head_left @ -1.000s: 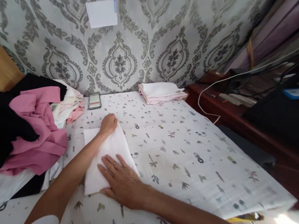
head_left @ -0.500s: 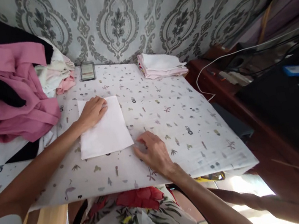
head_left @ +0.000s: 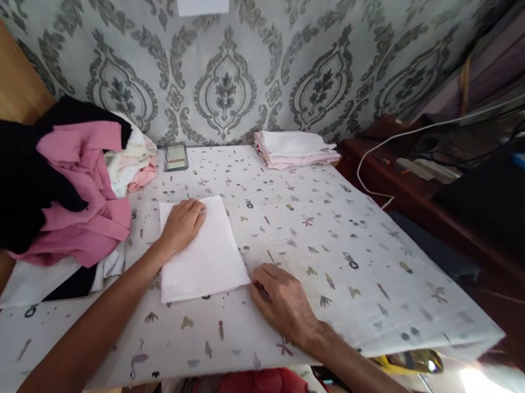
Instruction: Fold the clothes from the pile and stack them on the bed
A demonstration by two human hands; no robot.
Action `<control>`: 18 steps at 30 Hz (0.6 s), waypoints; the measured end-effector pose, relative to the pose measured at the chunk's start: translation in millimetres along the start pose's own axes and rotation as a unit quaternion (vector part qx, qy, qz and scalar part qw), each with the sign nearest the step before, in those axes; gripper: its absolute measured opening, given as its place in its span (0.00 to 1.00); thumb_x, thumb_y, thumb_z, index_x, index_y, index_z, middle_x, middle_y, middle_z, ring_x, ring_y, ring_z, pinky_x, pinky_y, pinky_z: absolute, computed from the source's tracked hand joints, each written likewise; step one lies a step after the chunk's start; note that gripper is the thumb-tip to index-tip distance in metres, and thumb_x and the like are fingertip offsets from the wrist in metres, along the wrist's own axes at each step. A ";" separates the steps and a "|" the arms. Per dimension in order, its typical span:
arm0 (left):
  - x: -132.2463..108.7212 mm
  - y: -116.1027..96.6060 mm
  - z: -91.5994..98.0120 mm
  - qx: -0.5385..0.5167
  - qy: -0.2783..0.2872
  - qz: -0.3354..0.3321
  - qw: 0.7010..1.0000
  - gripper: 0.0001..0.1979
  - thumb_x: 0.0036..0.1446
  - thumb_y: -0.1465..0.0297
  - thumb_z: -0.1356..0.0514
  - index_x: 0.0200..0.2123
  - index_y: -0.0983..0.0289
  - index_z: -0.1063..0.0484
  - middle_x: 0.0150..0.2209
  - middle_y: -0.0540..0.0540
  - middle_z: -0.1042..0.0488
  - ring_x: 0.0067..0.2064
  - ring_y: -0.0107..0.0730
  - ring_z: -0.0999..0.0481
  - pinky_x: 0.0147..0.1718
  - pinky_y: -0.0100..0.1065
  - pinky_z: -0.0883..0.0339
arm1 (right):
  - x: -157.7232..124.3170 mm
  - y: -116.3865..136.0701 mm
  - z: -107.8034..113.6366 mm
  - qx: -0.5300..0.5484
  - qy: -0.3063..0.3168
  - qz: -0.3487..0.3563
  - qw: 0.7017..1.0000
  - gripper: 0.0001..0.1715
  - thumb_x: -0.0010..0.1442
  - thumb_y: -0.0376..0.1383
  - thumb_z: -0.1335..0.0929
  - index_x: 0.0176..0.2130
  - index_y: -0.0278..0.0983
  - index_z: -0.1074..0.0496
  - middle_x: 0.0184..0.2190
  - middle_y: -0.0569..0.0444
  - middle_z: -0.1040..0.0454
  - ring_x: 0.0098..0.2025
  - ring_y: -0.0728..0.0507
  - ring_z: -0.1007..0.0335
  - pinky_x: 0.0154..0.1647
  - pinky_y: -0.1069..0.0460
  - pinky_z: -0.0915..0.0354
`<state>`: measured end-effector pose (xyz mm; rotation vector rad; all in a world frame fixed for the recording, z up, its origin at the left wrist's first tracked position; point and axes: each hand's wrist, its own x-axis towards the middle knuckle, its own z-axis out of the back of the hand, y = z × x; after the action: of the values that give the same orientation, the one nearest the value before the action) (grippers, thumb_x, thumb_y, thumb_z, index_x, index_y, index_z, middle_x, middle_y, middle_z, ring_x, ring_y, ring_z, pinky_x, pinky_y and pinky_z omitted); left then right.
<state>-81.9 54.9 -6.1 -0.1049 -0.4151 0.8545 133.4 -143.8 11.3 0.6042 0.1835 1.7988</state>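
Observation:
A white folded cloth (head_left: 203, 261) lies flat on the patterned sheet. My left hand (head_left: 186, 223) rests on its upper part, palm down, with the fingers stretched out and nothing gripped. At the cloth's lower right corner is my right hand (head_left: 284, 301), its fingers curled in and the thumb and fingertips closed at that corner. The fingertips are partly hidden by the hand itself.
Black and pink clothes (head_left: 88, 186) are heaped at the left. A folded cloth stack (head_left: 294, 147) sits by the patterned wall (head_left: 223, 88), and a small blurred box (head_left: 175, 157) stands near the heap. On the right, a white cable (head_left: 363, 165) crosses a dark red desk (head_left: 376, 180).
My right hand's fingers have closed in at the cloth's corner. The left hand stays on the cloth. The head view has tilted up, showing more of the wall.

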 end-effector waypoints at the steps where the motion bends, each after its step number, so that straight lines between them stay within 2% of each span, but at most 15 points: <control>1: 0.2 0.9 0.8 -0.005 0.002 0.001 1.000 0.13 0.68 0.66 0.53 0.47 0.62 0.32 0.47 0.60 0.28 0.50 0.44 0.30 0.51 0.43 0.38 | 0.6 0.1 1.8 0.011 0.003 -0.006 1.000 0.10 0.60 0.28 0.38 0.29 0.39 0.34 0.27 0.54 0.31 0.30 0.44 0.34 0.32 0.52 0.41; 4: 5.6 10.5 5.7 -0.022 0.016 0.031 0.999 0.13 0.67 0.66 0.51 0.49 0.62 0.32 0.50 0.61 0.29 0.53 0.45 0.31 0.53 0.44 0.38 | 6.9 -0.4 7.6 0.048 0.001 -0.042 0.998 0.06 0.63 0.34 0.36 0.36 0.38 0.30 0.31 0.53 0.28 0.32 0.44 0.30 0.32 0.52 0.37; 6: 14.3 22.1 11.6 -0.031 0.044 0.083 0.995 0.14 0.64 0.66 0.50 0.50 0.62 0.32 0.53 0.62 0.30 0.56 0.48 0.33 0.55 0.45 0.39 | 15.3 -1.0 9.5 0.050 0.000 -0.069 0.996 0.12 0.68 0.41 0.38 0.40 0.37 0.29 0.33 0.51 0.26 0.33 0.43 0.29 0.33 0.50 0.35; 9: 33.8 40.1 22.9 -0.062 0.121 0.130 0.982 0.15 0.59 0.62 0.45 0.46 0.62 0.30 0.51 0.61 0.28 0.53 0.49 0.31 0.52 0.44 0.37 | 31.8 1.0 6.2 0.010 0.020 -0.098 0.995 0.19 0.69 0.47 0.39 0.34 0.38 0.30 0.33 0.49 0.26 0.33 0.42 0.28 0.36 0.48 0.34; 11: 47.6 47.7 31.2 -0.089 0.174 0.129 0.972 0.16 0.52 0.60 0.41 0.41 0.62 0.28 0.44 0.59 0.25 0.47 0.47 0.27 0.45 0.39 0.35 | 41.3 5.5 1.3 -0.024 0.041 -0.105 0.993 0.16 0.65 0.45 0.35 0.30 0.38 0.33 0.32 0.49 0.27 0.36 0.40 0.28 0.39 0.46 0.33; 14: 61.5 49.4 44.7 -0.116 0.236 0.114 0.958 0.14 0.43 0.60 0.38 0.32 0.62 0.28 0.35 0.55 0.23 0.38 0.45 0.24 0.36 0.35 0.34 | 48.3 14.0 -5.0 -0.024 0.083 -0.124 0.988 0.12 0.57 0.38 0.32 0.26 0.39 0.38 0.32 0.50 0.29 0.38 0.40 0.30 0.41 0.46 0.35; 16: 63.4 46.6 53.7 -0.130 0.257 0.100 0.952 0.14 0.40 0.60 0.38 0.30 0.63 0.28 0.34 0.54 0.23 0.38 0.46 0.23 0.35 0.34 0.34 | 49.5 14.7 -6.7 0.027 0.093 -0.165 0.981 0.13 0.53 0.33 0.32 0.24 0.39 0.41 0.30 0.53 0.31 0.35 0.43 0.33 0.38 0.49 0.37; 18: 60.0 42.6 60.9 -0.169 0.253 0.103 0.947 0.15 0.39 0.60 0.39 0.30 0.63 0.28 0.36 0.55 0.22 0.42 0.48 0.23 0.37 0.35 0.33 | 52.0 7.0 -4.6 0.123 0.076 -0.204 0.968 0.13 0.51 0.31 0.33 0.23 0.39 0.43 0.25 0.58 0.36 0.30 0.47 0.38 0.34 0.51 0.41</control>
<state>-101.3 123.4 57.7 -0.6808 -0.0613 0.9186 115.0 -96.7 26.3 0.5544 0.6001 1.4297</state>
